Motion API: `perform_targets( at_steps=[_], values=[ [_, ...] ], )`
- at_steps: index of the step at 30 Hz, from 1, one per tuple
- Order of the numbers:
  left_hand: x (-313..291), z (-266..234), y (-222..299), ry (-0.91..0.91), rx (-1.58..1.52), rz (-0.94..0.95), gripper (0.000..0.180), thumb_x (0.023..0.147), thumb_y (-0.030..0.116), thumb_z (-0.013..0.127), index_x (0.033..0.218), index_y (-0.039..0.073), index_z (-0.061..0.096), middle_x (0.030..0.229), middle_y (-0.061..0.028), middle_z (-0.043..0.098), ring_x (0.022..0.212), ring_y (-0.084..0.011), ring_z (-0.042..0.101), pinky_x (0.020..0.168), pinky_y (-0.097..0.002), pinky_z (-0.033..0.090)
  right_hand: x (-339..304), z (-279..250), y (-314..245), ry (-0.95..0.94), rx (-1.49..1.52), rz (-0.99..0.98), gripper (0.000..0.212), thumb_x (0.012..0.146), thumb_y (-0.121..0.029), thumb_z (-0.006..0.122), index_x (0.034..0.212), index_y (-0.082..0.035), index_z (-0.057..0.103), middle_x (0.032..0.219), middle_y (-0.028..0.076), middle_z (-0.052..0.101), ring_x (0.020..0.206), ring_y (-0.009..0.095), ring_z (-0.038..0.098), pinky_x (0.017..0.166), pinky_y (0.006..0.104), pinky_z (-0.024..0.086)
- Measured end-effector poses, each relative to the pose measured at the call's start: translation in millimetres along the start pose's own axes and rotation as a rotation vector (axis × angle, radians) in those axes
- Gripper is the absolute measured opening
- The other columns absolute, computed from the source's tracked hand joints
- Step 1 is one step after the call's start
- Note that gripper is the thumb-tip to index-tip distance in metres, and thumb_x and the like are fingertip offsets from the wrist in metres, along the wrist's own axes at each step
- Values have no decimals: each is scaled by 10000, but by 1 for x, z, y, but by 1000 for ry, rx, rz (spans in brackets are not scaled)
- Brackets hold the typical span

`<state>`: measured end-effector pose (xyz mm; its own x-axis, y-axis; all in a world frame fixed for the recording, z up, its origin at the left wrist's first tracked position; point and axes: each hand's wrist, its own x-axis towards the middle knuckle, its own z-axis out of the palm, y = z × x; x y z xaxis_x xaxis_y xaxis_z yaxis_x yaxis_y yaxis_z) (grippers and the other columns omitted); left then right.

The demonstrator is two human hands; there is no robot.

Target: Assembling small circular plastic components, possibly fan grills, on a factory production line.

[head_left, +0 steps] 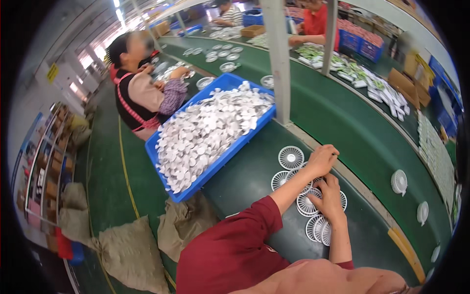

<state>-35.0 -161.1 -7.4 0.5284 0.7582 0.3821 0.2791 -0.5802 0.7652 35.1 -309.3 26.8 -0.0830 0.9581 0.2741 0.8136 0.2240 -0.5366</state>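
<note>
My left hand (320, 160) is closed with its fingers curled, above the right side of a group of round white fan grilles; whatever it holds is hidden. Just nearer to me, my right hand (331, 198) rests over the grilles with thumb and fingers apart, touching them. One separate grille (291, 158) lies beyond the group, showing its spokes and solid centre. Beside it another grille (279, 181) partly sits under its neighbours. Several overlapping grilles (315, 228) lie in a row left of my right forearm. All of these are on a dark green worktop (245, 191).
A blue crate (223, 162) heaped with small white round pieces stands at the worktop's far left. Right of a metal ledge, a green conveyor (352, 152) carries white round parts (399, 182). A grey post (277, 63) rises beyond. A co-worker (142, 88) sits past the crate; sacks (132, 255) lie on the floor.
</note>
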Motion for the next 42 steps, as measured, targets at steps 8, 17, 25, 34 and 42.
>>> perform_targets(
  at_steps=[8, 17, 25, 34, 42],
  values=[
    [4, -10, -5, 121, 156, -165, 206, 862, 216, 627, 1029, 111, 684, 1249, -112, 582, 1226, -344, 471, 993, -510, 366, 2, -2, -11, -102, -2, -101, 628, 616, -249, 827, 1167, -74, 581, 1353, 176, 482, 1257, 377, 436, 1065, 491, 324],
    [4, -1, 0, 121, 27, -73, 170, 854, 223, 647, 999, 139, 676, 1214, -107, 604, 1184, -341, 506, 944, -504, 412, 3, 0, -17, -34, 25, -85, 528, 591, -130, 845, 1018, -18, 556, 1320, 195, 484, 1216, 387, 453, 1001, 464, 370],
    [8, -26, 13, 117, -12, 18, 185, 858, 217, 637, 995, 95, 665, 1186, -143, 613, 1119, -351, 552, 975, -438, 429, 4, 1, -14, 25, 87, -167, 340, 687, -150, 790, 878, -11, 546, 1079, 182, 662, 1077, 382, 600, 914, 447, 462],
    [13, -56, 13, 167, -67, 13, 194, 877, 184, 616, 1024, 63, 655, 1111, -140, 646, 1073, -332, 595, 919, -410, 475, 3, -22, 19, 315, 370, 231, 130, 884, -74, 642, 828, -31, 532, 647, 29, 579, 564, 87, 511, 516, 247, 391],
    [19, -43, 17, 103, -57, 37, 221, 889, 196, 622, 1069, 70, 647, 1098, -153, 646, 1056, -338, 605, 895, -409, 481, -8, -51, 98, 587, 130, 446, 142, 868, -122, 675, 917, -15, 597, 704, 101, 652, 581, 181, 616, 566, 311, 480]
  ],
)
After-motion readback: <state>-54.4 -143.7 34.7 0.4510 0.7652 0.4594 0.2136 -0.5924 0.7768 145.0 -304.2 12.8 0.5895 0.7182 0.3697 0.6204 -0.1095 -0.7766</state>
